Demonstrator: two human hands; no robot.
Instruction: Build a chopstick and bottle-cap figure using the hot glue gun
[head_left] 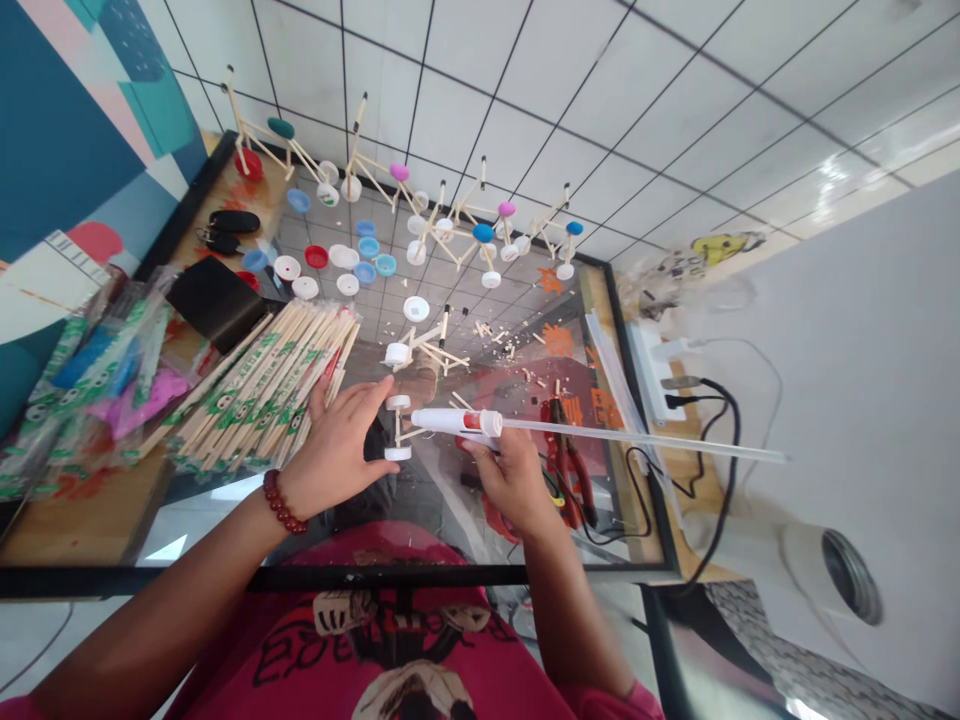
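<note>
My left hand grips a pair of white bottle caps joined by a short wooden stick, thumb at the near cap and fingertips by the far one. In my right hand is a white hot glue gun, its nozzle pointing left at the stick between the caps. A long clear glue stick extends from the gun's back. Just beyond my hands lies a stick frame, with a white cap beside it.
Several stick-and-cap tricycle models line the back edge. Loose coloured caps lie at back left. Wrapped chopsticks are piled left. Red-handled pliers, a cable and a power strip are at right. Wood scraps litter the glass tabletop.
</note>
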